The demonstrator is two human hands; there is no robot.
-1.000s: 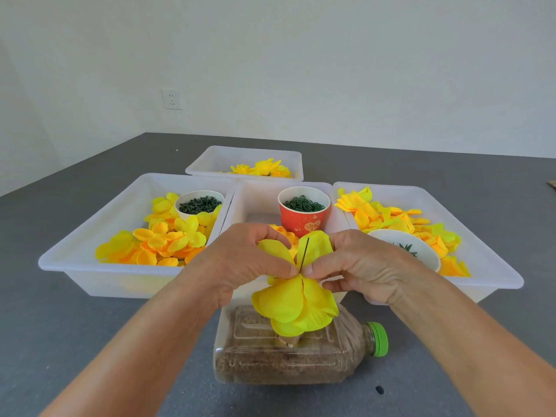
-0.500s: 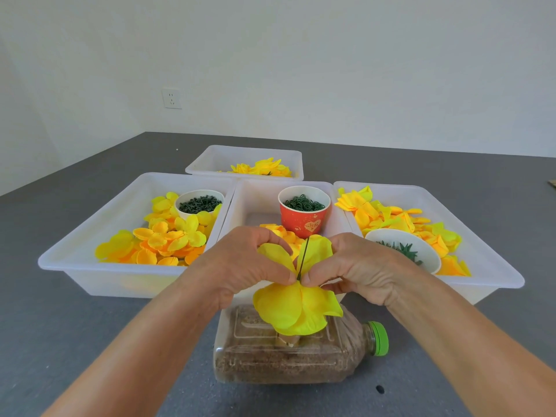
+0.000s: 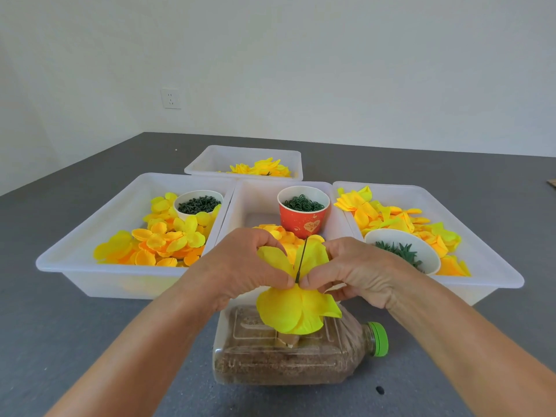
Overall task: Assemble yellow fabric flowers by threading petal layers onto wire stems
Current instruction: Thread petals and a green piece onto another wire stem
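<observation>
A thin dark wire stem (image 3: 301, 260) stands upright over a sand-filled plastic bottle (image 3: 288, 353) lying on its side. A large yellow petal layer (image 3: 288, 308) sits on the stem. My left hand (image 3: 240, 266) and my right hand (image 3: 355, 269) meet at the stem, both pinching this petal layer at its centre with thumb and fingertips. Its upper petals (image 3: 313, 257) rise between my hands around the wire. The stem's lower part is hidden by the petals.
Three white trays lie behind: the left tray (image 3: 90, 251) holds yellow-orange petals and a white cup of dark green parts (image 3: 198, 203); the middle one has a red cup of green rings (image 3: 302, 209); the right tray (image 3: 481, 266) has petals and a white bowl (image 3: 400, 251). A far tray (image 3: 243, 158) holds finished flowers.
The two hands and the petal layer have sunk slightly down the wire, so more of the stem shows above the fingertips. Nothing else moved.
</observation>
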